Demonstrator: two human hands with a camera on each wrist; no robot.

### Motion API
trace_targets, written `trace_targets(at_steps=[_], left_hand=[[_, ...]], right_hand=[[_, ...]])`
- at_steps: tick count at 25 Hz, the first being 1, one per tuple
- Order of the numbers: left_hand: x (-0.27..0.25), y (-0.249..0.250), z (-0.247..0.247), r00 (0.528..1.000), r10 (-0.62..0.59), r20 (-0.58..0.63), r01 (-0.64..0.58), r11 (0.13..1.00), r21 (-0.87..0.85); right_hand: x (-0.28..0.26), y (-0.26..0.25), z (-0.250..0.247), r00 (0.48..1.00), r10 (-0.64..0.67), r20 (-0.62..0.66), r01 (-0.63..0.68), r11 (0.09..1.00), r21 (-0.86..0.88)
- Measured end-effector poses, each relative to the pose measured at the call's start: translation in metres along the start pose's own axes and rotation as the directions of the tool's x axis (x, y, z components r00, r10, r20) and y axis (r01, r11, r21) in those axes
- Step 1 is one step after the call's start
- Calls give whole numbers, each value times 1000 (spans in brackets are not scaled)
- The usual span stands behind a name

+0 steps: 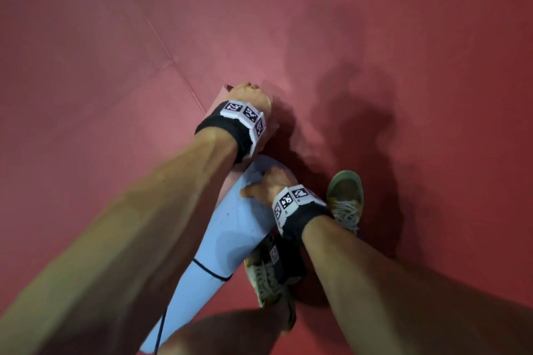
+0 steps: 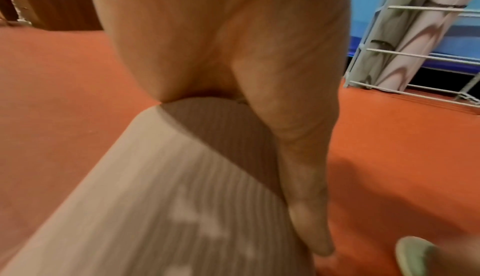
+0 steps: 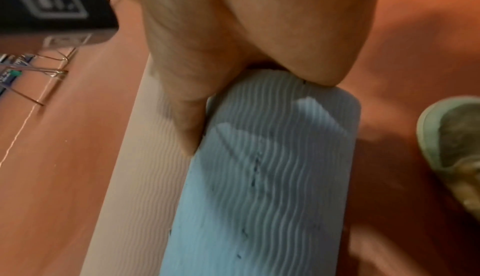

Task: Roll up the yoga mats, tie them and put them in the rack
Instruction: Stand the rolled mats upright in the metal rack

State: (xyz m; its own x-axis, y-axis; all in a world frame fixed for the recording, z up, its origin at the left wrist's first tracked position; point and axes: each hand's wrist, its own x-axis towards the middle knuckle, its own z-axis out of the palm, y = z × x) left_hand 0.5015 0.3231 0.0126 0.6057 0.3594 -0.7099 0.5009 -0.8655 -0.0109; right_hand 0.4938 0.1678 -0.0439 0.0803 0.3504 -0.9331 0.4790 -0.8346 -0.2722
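Item 1. Pale pink ribbed foam yoga mat, rolled (image 1: 222,101). Lies on the red padded floor (image 1: 403,37) just above centre of the head view, running from 11 o'clock toward 5 o'clock. Left hand (image 1: 253,98) is clamped over its far end, fingers curled round the roll. No tie is visible on it; whether one sits under the arm cannot be told.

Item 2. Light blue ribbed foam yoga mat, rolled (image 1: 227,228). Lies just beside item 1 on its 5 o'clock side. Right hand (image 1: 271,184) grips its upper end, thumb laid along the near side, fingers wrapped over the top. A thin black cord (image 1: 207,269) circles it lower down, with a loose tail trailing toward 6 o'clock.

Item 3. White wire storage rack (image 2: 415,53). Seen only from the left wrist, at 2 o'clock, well apart from both rolls; patterned rolled mats (image 2: 405,40) already stand in it.

Item 4. Pale green lace-up shoes (image 1: 346,196), at 4 o'clock, close to the blue roll.

Risks, as judged:
- Pink roll may spring open on lifting if untied, since only one end is held.
- Loose cord tail could catch underfoot or pull the loop slack.
- End-only grips leave the far ends to sag and telescope.
- Two rolls carried together may foul the rack wires on entry.
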Motion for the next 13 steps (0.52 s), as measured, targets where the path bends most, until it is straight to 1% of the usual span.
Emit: trace_targets(at_steps=[3, 6, 8, 10, 13], left_hand=[[-57, -7, -31, 998, 17, 57, -19, 1000, 23], [-117, -9, -70, 997, -29, 70, 30, 1000, -3], [-165, -12, -107, 998, -65, 11, 65, 996, -54], [-212, -9, -147, 994, -97, -51, 93, 993, -74], [-285, 3, -211, 979, -54, -195, 51, 999, -19]], right_hand=[[-68, -22, -30, 996, -23, -84, 23, 1000, -2], [-140, -43, -43, 977, -17, -212, 0, 997, -83], [-195, -59, -56, 944, -64, -323, 14, 988, -152], [-252, -71, -73, 915, -108, -389, 35, 981, -189], [-335, -79, -113, 870, -161, -467, 68, 976, -209]])
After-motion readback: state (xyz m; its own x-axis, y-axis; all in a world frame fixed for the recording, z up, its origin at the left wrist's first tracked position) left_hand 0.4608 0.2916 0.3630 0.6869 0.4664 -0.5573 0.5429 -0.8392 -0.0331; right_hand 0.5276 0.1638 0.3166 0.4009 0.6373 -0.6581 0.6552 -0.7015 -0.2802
